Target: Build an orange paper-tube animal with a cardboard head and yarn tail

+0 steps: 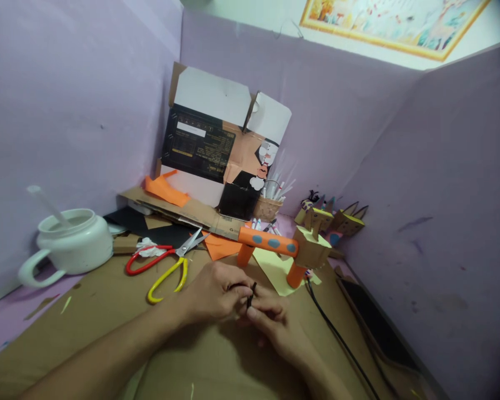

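Left hand point(217, 293) and right hand point(275, 322) meet at the lower centre of the frame; the thumb and fingers of each are closed, pinching one small dark piece point(251, 295) between them. Under them is a brown cardboard sheet point(204, 355), which covers much of the lower frame. An unfolded box point(200, 144), white and black, leans at upper centre. The white mug point(81, 244), with a stick inside, is at the left. Right of centre there stands an orange figure point(270, 243) with blue spots and a cardboard head. Open scissors point(179, 260) lie near the left hand. The dark piece is smallest: thin and narrow, partly hidden by the fingers.
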`<state>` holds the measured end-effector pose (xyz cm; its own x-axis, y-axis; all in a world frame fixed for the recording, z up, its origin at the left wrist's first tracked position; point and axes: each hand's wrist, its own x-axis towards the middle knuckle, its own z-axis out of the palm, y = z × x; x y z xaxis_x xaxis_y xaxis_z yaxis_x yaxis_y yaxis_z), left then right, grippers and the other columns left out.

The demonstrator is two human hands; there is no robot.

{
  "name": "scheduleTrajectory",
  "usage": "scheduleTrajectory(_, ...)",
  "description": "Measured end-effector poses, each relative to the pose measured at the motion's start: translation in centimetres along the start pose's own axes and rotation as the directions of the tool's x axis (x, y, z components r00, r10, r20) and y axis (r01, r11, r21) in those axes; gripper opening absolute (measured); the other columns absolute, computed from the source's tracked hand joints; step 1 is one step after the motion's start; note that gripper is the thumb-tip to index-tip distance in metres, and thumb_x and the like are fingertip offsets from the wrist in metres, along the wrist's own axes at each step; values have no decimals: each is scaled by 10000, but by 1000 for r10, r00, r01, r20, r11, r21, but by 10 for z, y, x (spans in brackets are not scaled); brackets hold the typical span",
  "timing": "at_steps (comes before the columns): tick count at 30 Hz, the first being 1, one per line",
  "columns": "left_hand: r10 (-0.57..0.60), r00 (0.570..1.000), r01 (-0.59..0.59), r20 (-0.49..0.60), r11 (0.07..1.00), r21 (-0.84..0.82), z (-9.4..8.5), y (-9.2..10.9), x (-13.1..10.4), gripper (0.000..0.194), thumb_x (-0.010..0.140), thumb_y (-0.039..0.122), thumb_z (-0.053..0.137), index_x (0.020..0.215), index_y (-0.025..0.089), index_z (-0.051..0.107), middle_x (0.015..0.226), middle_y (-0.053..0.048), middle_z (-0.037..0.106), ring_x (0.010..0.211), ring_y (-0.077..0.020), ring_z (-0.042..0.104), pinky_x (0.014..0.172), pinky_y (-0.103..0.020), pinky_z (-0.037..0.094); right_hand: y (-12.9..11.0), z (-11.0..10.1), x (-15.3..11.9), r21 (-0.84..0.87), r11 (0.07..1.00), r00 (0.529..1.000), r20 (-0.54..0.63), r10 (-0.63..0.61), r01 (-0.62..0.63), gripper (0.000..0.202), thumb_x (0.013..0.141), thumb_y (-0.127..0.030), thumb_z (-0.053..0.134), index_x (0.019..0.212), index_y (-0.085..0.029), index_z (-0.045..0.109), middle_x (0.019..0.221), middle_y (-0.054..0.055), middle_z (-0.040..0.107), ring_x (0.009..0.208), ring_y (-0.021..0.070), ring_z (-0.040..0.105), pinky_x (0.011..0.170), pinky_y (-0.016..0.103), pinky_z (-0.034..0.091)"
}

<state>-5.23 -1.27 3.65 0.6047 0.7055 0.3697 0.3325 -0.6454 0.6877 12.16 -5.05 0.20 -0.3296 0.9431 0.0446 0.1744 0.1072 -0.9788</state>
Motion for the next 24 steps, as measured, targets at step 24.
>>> scheduleTrajectory(24, 34, 998, -43, 50, 980, 193, 10, -4, 0, 246, 805, 167, 462, 575, 149, 549, 578, 10, 546, 565, -97, 487, 572, -208, 338, -6, -12, -3, 727, 686, 1000, -11, 17, -3, 168, 745, -318, 668, 737, -159, 615, 1379, 122, 430, 624, 156, 709, 271, 74, 381)
